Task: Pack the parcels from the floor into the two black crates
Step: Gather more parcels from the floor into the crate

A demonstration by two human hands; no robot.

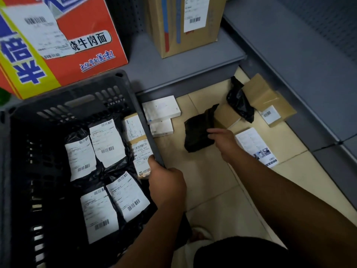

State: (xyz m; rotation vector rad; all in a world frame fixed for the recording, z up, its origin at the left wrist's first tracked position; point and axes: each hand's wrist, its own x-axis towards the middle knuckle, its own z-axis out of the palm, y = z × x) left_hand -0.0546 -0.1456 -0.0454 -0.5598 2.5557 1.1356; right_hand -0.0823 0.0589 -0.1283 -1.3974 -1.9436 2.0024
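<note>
A black crate (25,136) fills the left of the view and holds several black bag parcels with white labels (107,141) plus brown boxes (140,149) along its right wall. My left hand (167,182) grips the crate's right rim. My right hand (225,142) pinches a black bag parcel (197,132) just above the tiled floor. Still on the floor lie two white boxes (161,108), another black bag (239,101), brown boxes (270,97) and a white flat parcel (255,146). Only one crate is in view.
A large orange noodle carton (81,55) stands behind the crate. A tall brown carton (185,26) sits on the grey shelf base (173,72). A grey shelf edge (301,97) borders the floor on the right. My knee and dark shorts (241,252) are at the bottom.
</note>
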